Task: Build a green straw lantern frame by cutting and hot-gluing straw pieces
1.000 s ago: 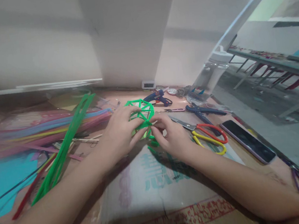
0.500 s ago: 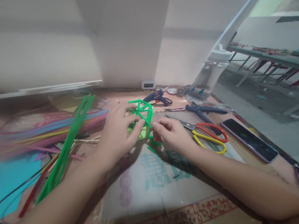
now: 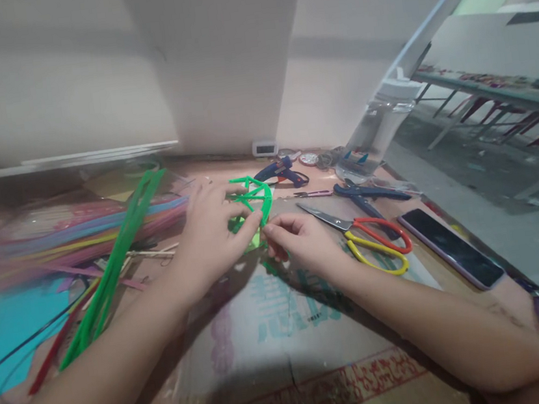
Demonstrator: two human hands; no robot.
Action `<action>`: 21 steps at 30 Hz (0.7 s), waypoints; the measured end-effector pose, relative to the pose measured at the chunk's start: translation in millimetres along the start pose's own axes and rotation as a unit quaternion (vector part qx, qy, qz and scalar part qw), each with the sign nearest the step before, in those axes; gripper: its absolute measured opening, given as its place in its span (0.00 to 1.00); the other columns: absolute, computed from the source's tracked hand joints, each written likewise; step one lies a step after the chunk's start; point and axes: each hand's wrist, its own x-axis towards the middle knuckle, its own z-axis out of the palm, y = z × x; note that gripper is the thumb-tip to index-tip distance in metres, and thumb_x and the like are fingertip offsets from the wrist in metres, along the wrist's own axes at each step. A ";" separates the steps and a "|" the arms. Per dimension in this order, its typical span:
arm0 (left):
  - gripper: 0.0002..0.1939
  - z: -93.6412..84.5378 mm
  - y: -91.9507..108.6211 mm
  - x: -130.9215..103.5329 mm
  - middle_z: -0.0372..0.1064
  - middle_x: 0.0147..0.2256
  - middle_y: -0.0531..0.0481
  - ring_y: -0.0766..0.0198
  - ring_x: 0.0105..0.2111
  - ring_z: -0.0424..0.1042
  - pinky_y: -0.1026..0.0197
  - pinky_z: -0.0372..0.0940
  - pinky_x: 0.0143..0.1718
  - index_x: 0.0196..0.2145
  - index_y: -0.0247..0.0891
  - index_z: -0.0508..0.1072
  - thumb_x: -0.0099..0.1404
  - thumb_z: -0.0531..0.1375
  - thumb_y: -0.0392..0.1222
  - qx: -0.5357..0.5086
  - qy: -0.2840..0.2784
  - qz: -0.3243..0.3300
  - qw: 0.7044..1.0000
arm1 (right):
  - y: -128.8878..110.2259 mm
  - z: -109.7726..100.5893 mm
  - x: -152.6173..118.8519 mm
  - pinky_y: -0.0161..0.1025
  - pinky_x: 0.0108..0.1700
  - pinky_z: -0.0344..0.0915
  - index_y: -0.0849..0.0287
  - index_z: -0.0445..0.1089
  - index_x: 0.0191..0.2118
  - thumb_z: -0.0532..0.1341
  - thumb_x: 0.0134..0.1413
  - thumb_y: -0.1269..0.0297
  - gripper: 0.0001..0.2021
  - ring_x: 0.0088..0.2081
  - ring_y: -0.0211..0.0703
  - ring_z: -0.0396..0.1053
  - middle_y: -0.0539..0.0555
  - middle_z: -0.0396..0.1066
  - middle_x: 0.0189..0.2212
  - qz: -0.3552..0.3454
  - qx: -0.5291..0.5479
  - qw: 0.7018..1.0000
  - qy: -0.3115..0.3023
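A small green openwork frame (image 3: 266, 203), curved on its right side with crossing struts, is gripped between the thumb and fingers of my left hand (image 3: 216, 225). My right hand (image 3: 298, 238) is closed in a pinch at the frame's lower right end; what its fingertips hold is hidden. Beneath the frame lies a light green piece (image 3: 253, 242), partly covered by my left thumb. A small green scrap (image 3: 270, 267) sits on the printed cardboard (image 3: 250, 362) below my right fingers.
Scissors (image 3: 380, 241) with red and yellow handles and a phone (image 3: 452, 248) lie at right. Behind them are blue pliers (image 3: 371, 195), a glue gun (image 3: 281, 171) and a clear water bottle (image 3: 378, 126). Green strips (image 3: 111, 274) and a blue sheet (image 3: 10, 332) are at left.
My right hand has shifted slightly left, closer to my left thumb, at the lower end of the green frame. The view has turned slightly; my left hand keeps its hold.
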 end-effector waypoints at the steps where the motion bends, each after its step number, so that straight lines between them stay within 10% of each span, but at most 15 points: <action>1: 0.14 0.7 -0.4 -0.2 0.77 0.51 0.41 0.46 0.55 0.72 0.34 0.56 0.62 0.29 0.40 0.80 0.70 0.59 0.42 0.001 0.003 0.002 1.000 | 0.0 -0.3 0.4 0.33 0.24 0.63 0.57 0.68 0.26 0.65 0.56 0.56 0.13 0.18 0.33 0.63 0.46 0.69 0.18 0.002 0.004 1.000 -0.002; 21: 0.16 3.9 -8.1 -2.7 0.77 0.52 0.41 0.45 0.55 0.72 0.34 0.58 0.62 0.31 0.39 0.81 0.73 0.58 0.44 0.008 0.008 0.028 1.000 | 6.1 -3.0 2.0 0.33 0.25 0.63 0.57 0.68 0.26 0.65 0.57 0.51 0.16 0.19 0.33 0.64 0.47 0.70 0.19 -0.012 -0.006 1.000 -0.006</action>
